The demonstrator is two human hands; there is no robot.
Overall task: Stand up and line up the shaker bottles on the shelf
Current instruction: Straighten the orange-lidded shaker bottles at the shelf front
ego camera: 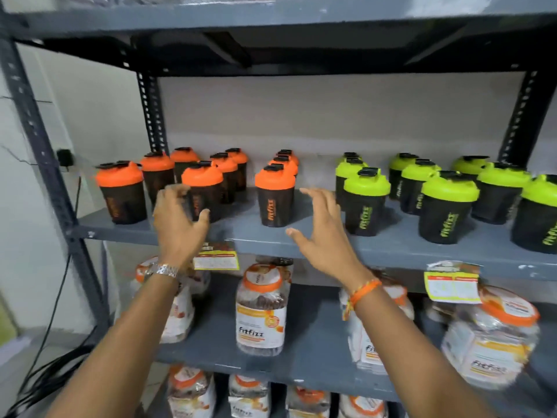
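Observation:
Several black shaker bottles stand upright on the grey shelf [235, 233]. Those with orange lids [202, 176] fill the left half in short rows; those with green lids [366, 184] fill the right half. My left hand [177, 218] is open in front of the shelf edge, its fingers just before one front orange-lidded bottle. My right hand [324, 233] is open too, hovering between a front orange-lidded bottle [275, 196] and the nearest green-lidded one. Neither hand holds anything.
The shelf below carries clear jars with orange caps [260, 309] and yellow price tags [452, 286] hanging off the shelf edge. Slotted metal uprights [36, 131] frame the rack. Black cables [54, 342] hang at the left near a wall socket.

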